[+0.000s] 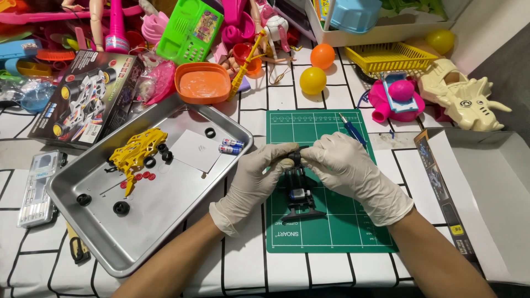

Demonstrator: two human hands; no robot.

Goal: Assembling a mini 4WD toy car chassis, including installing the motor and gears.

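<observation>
1. Your left hand [255, 176] and right hand [346, 168], both gloved, meet over the green mat [326, 221], fingertips pinching the top of a black chassis [300, 193]
2. The chassis stands upright on the mat, near the middle of the worktop [248, 270]
3. A blue pen [353, 131] lies on the mat's far right
4. Left of the mat, a metal tray [165, 221] holds a yellow shell [135, 152], black wheels [121, 207] and two batteries [231, 146]

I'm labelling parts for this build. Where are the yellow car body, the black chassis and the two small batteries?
yellow car body [136, 152]: head view, middle of its lattice shell.
black chassis [298, 194]: head view, motor section below the gloved hands.
two small batteries [232, 145]: head view, between the pair.
</observation>
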